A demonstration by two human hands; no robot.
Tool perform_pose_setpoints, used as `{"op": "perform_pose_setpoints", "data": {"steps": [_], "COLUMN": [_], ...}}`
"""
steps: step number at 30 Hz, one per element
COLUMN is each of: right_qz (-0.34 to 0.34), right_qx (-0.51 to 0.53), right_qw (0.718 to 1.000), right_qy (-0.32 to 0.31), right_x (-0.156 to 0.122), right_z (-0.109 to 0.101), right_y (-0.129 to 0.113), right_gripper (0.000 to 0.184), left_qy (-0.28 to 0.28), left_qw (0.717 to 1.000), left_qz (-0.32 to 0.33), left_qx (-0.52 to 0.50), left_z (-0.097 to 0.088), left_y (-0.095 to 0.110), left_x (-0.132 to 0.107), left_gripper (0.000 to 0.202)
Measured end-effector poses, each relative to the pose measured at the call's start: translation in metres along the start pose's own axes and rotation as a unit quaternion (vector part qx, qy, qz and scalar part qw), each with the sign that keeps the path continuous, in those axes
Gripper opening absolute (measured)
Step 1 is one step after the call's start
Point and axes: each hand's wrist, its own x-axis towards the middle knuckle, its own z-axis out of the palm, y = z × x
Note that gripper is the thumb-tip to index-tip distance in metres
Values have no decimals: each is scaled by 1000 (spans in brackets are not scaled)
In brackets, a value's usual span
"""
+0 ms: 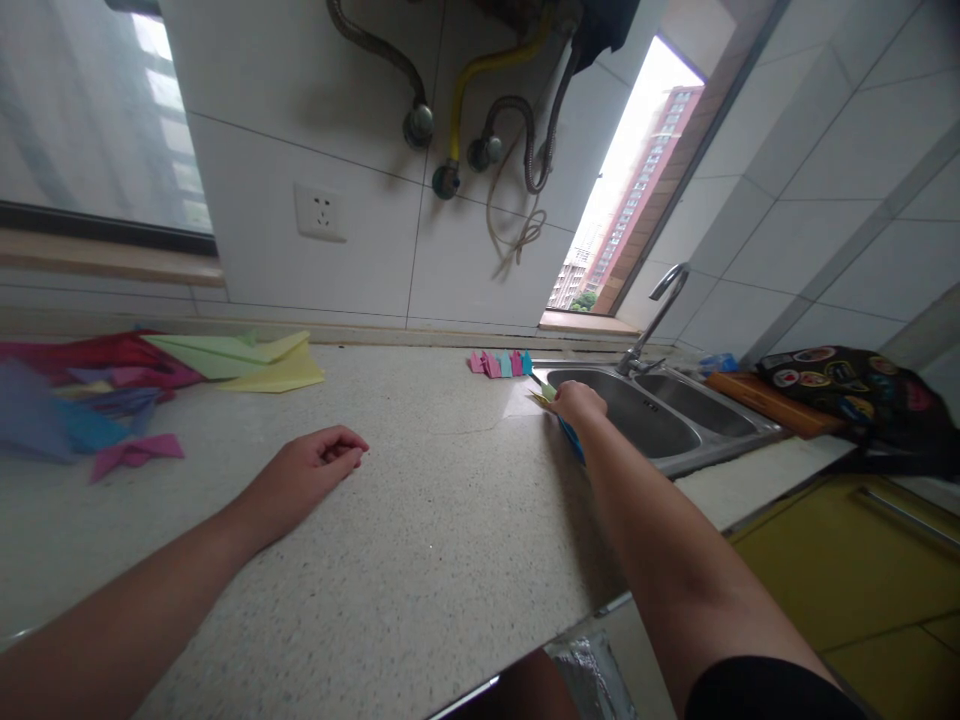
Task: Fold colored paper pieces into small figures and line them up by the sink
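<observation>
My left hand (322, 462) rests on the speckled countertop (420, 540), its fingers curled in loosely with nothing seen in them. At the left edge of the sink, my right hand (577, 402) has its fingers closed on coloured paper (541, 398). Yellow and pale green edges of this paper stick out past the fingertips. Blue paper (571, 438) shows below the hand, and the rest is hidden behind it. Just beyond, a row of small pink and teal folded paper pieces (501, 364) stands near the wall.
Paper planes and other folded paper (240, 360) lie at the left, with a pink folded piece (137, 453) in front. A double sink (739, 435) with a faucet (654, 320) is on the right. Beyond it are a wooden board (772, 402) and a patched black bag (847, 390).
</observation>
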Motion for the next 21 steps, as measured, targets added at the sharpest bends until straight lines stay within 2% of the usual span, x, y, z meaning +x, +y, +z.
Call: {"op": "perform_pose_setpoints", "data": {"steps": [7, 21], "right_qz": [51, 85], "right_qx": [-41, -46], "right_qw": [997, 994], "right_qy": [-27, -45], "right_x": [2, 7], "right_z": [-4, 3], "right_y": [0, 1], "right_gripper": [59, 52], "left_qy": [-1, 3], "left_qw": [1000, 1000], "left_qz": [2, -1], "left_qx": [-1, -1], "left_z": [0, 0], "left_y": [-2, -1], "left_x": [0, 0], "left_gripper": [26, 26]}}
